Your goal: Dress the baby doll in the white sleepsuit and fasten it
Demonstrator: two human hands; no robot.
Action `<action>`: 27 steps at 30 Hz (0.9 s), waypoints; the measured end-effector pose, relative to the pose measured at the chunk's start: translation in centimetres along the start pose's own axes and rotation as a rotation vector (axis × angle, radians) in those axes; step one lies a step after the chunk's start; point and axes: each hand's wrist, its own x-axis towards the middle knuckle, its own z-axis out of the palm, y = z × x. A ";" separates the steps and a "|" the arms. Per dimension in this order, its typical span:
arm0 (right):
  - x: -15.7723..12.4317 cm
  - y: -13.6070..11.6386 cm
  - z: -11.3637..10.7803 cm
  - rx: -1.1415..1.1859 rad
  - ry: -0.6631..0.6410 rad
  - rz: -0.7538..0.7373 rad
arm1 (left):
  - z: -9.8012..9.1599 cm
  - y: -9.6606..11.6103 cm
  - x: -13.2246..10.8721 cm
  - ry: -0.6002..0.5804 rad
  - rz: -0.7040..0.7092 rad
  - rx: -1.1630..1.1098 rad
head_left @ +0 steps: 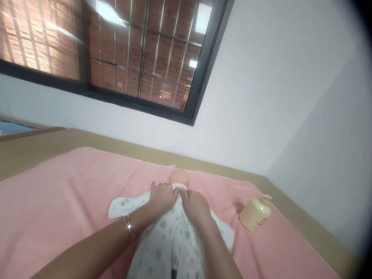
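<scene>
A white baby garment (165,234) with a small green print lies over a doll, its sleeves spread to both sides. Of the doll, only a round, skin-coloured head (179,177) shows past the collar. My left hand (162,197), with a bracelet at the wrist, is closed on the cloth at the neck. Right beside it, my right hand (197,203) pinches the other side of the neckline, the two thumbs almost meeting. The doll's body is hidden under the cloth and my arms.
A pink blanket (87,186) with soft creases covers the tan surface (232,170). To the right stands a pale yellow bottle or jar (255,214), tilted in view. Behind are a white wall (247,97) and a dark-framed barred window (192,112).
</scene>
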 end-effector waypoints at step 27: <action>-0.3 -1.0 -0.3 0.017 0.047 0.050 | -0.6 0.1 0.4 -0.018 0.037 0.016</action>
